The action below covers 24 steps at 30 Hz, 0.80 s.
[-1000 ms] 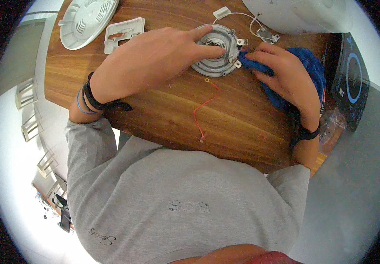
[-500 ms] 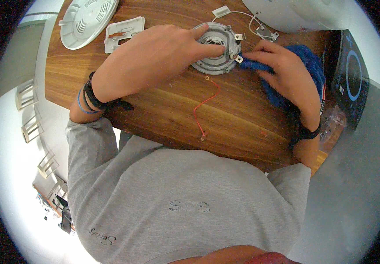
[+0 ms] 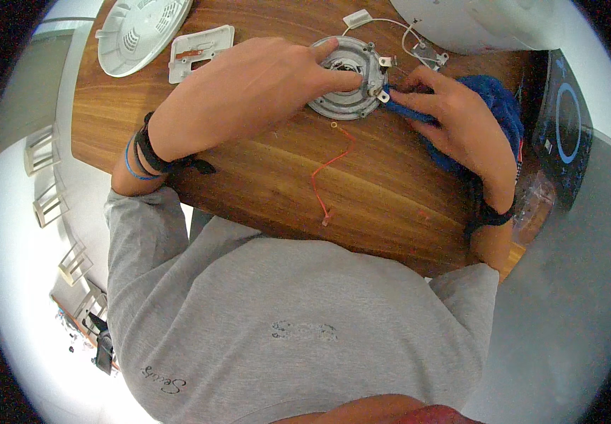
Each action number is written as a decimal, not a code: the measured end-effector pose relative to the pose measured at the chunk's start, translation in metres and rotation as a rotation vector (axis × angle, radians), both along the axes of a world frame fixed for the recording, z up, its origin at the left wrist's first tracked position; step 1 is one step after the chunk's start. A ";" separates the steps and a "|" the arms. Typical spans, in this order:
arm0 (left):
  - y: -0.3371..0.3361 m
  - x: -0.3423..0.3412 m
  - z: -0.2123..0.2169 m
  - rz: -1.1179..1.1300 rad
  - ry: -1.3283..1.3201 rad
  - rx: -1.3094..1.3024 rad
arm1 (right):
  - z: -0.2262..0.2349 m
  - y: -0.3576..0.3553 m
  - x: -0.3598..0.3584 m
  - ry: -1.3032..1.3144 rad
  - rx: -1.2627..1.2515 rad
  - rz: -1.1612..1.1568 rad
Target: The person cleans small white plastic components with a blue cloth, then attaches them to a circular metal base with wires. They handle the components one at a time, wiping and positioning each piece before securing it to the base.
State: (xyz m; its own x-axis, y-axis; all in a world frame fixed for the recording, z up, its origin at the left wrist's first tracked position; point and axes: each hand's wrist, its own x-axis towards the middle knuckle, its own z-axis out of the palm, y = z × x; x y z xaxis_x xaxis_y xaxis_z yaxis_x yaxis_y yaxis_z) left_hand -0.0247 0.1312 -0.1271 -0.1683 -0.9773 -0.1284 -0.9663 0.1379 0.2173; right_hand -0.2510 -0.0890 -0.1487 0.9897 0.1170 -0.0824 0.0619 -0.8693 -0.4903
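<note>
A round grey metal heating plate (image 3: 351, 52) with terminal tabs on its right edge lies on the wooden table. My left hand (image 3: 256, 85) grips it, the index finger at its far left rim and the thumb over the ring's centre. With bent fingers, my right hand (image 3: 455, 116) pinches a blue cloth (image 3: 498, 106). A fold of that cloth touches the plate's right edge beside a terminal tab (image 3: 383, 97). The rest of the cloth bunches behind and under the right hand. Just nearer than the plate, a thin red wire (image 3: 351, 145) with end connectors lies loose.
At the far left are a white vented round cover (image 3: 139, 35) and a white rectangular plastic part (image 3: 203, 49). White wiring (image 3: 383, 20) lies beyond the plate, near a large white vessel (image 3: 482, 25). A black panel (image 3: 567, 120) and a clear plastic bag (image 3: 534, 205) sit right.
The right hand and the cloth fold have shifted slightly at the plate's right edge; its fingers are bent more. The left hand and plate stay almost in place.
</note>
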 end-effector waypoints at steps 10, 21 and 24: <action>-0.002 0.000 0.003 -0.003 -0.029 0.022 | 0.006 0.008 -0.001 0.114 0.087 0.021; 0.002 -0.001 -0.003 -0.018 -0.002 -0.056 | 0.004 0.004 0.002 -0.074 0.166 -0.169; 0.004 0.000 -0.007 -0.036 -0.001 -0.125 | 0.004 0.011 0.004 -0.091 0.198 -0.248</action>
State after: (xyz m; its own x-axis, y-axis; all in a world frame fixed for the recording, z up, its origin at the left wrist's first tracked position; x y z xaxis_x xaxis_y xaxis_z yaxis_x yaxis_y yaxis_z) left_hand -0.0247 0.1357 -0.1338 -0.2038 -0.9790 -0.0065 -0.9605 0.1987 0.1949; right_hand -0.2467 -0.0780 -0.1444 0.9922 -0.1240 0.0077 -0.0889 -0.7517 -0.6534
